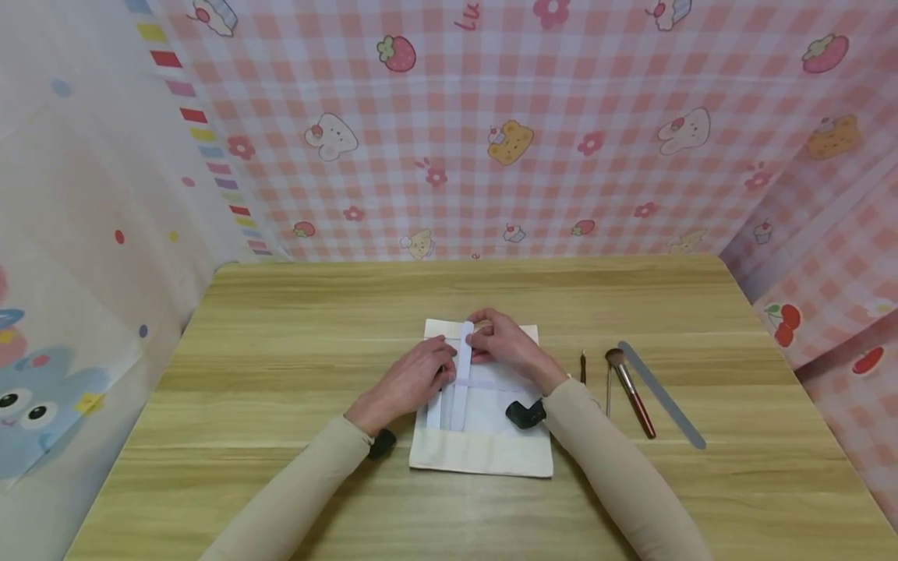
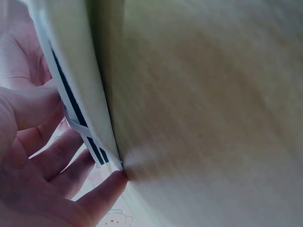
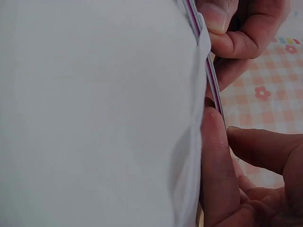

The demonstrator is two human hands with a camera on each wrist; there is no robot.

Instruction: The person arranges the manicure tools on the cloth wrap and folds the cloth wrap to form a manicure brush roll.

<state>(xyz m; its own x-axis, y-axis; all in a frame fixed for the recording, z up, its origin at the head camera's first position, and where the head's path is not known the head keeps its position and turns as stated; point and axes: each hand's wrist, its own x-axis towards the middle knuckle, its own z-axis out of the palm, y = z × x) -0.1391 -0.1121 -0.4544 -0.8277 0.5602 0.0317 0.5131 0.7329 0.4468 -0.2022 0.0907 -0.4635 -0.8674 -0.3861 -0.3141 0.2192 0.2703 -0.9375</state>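
"Grip of the right hand [image 1: 507,341]: what has it?"

"Thumb and finger pinch a pale strip [image 1: 464,358] close to its far end. From the right wrist, a purple line shows along its edge."

"Position of the strip?"

"Left half of a cream cloth pouch [image 1: 484,453], nearly lengthwise, its near end at the edge of the bottom fold; whether tucked in, I cannot tell. An elastic band [image 1: 501,386] crosses the pouch, meeting the strip about midway."

"And the left hand [image 1: 408,375]?"

"Fingers bent, at the pouch's left side, just beside the strip. Whether that grip clasps anything, I cannot tell. Partly beneath it lies a second strip [image 1: 434,413]."

"To the right of the pouch?"

"On the wooden desk [image 1: 281,327], from left to right: a slim dark tool [image 1: 583,365], its lower part hidden by the right sleeve [image 1: 606,463]; a thin rod [image 1: 609,389]; a brush [image 1: 634,397], bristles pointing away from the person; and a grey file [image 1: 662,395], slanting, outermost."
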